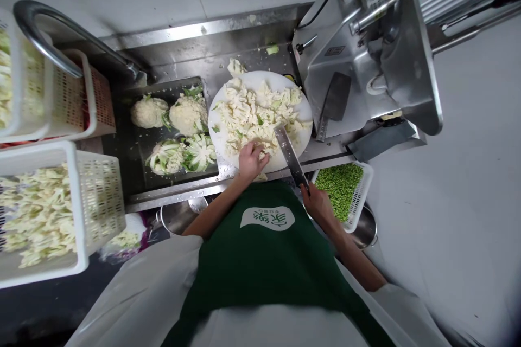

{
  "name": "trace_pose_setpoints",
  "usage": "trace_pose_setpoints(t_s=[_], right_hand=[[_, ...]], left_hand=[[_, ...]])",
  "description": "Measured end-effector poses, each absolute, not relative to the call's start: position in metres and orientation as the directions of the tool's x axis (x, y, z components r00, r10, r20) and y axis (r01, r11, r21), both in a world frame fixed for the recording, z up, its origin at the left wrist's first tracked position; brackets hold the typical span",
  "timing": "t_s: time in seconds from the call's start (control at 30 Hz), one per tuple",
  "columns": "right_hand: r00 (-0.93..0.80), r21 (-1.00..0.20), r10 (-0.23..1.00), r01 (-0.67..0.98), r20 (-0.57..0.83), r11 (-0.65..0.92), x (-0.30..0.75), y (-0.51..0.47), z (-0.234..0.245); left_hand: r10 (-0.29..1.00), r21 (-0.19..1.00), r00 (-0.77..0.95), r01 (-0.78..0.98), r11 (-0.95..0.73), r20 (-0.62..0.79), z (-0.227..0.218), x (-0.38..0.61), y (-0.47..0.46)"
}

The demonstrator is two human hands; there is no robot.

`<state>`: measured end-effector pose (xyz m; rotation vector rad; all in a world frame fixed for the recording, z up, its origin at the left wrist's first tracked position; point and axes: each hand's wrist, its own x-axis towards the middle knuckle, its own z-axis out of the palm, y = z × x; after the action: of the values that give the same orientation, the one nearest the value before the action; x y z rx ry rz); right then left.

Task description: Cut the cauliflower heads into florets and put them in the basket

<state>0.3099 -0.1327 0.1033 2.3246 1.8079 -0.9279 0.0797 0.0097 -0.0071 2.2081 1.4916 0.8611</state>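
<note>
Cutting step, likely — creamy-white cauliflower pieces point(244, 111) on round white board point(280, 162).
My right hand point(318, 203) grips long steel knife point(288, 150); left hand point(251, 161) at the pieces, closure unclear — next cut wants fingers clear.

A round white board point(280, 80) is covered with chopped bits of cauliflower point(248, 114). Near six o'clock on the board, the left hand point(251, 161) has bent fingers down on the bits. The right hand point(317, 200) grips a knife point(291, 154), its blade crossing the board's edge near five o'clock. From the board, a sink point(138, 142) with cauliflower heads point(188, 114) sits at nine o'clock. A bent tap point(26, 24) is at ten, a white basket point(73, 190) of cut cauliflower at eight, and a basket point(368, 179) of small green bits at four.
</note>
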Motion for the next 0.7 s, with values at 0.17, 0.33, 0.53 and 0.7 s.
trace_pose_setpoints(t_s=[0.17, 0.33, 0.53, 0.7], right_hand=[[0.067, -0.276, 0.862, 0.932, -0.503, -0.234, 0.294, -0.131, 0.102], [0.028, -0.268, 0.860, 0.945, -0.509, -0.190, 0.286, -0.131, 0.099], [0.012, -0.249, 0.823, 0.950, -0.567, -0.186, 0.284, -0.124, 0.093], [-0.001, -0.213, 0.766, 0.961, -0.642, -0.177, 0.284, -0.114, 0.085]], left_hand=[[0.932, 0.686, 0.219, 0.632, -0.361, 0.289, -0.010, 0.076, 0.000], [0.944, 0.705, 0.191, 0.630, -0.327, 0.267, -0.017, 0.074, 0.003], [0.926, 0.676, 0.206, 0.636, -0.373, 0.317, -0.019, 0.074, 0.001], [0.926, 0.689, 0.233, 0.620, -0.377, 0.297, -0.019, 0.070, 0.003]])
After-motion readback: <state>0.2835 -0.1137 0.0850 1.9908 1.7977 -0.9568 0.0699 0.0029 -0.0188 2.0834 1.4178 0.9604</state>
